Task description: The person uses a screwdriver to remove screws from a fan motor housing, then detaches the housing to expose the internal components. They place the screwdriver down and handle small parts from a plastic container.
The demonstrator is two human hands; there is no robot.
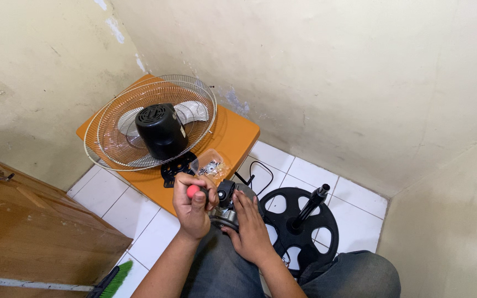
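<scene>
The left hand is clenched around a tool with a red handle, most likely a screwdriver, held upright with the red end poking out above the curled fingers; its tip is hidden behind the hand. The right hand lies flat, fingers released and spread, pressing down on a grey and black fan part that rests on the person's lap (grey trousers below it). The two hands sit just beside each other, near the lower middle of the view.

Just beyond the hands, on the near right corner of a low orange counter, lies a small clear plastic bag of metal screws. Further left on the same counter lies a wire fan guard, tilted, with a black motor housing standing in its middle and a black bracket at its near edge.

To the right of the hands, on the white tiled floor, stands a round black fan base with a black pole rising from it at a slant. A black cable loops on the tiles between counter and base. A wooden board fills the near left, with a green broom at its foot.
</scene>
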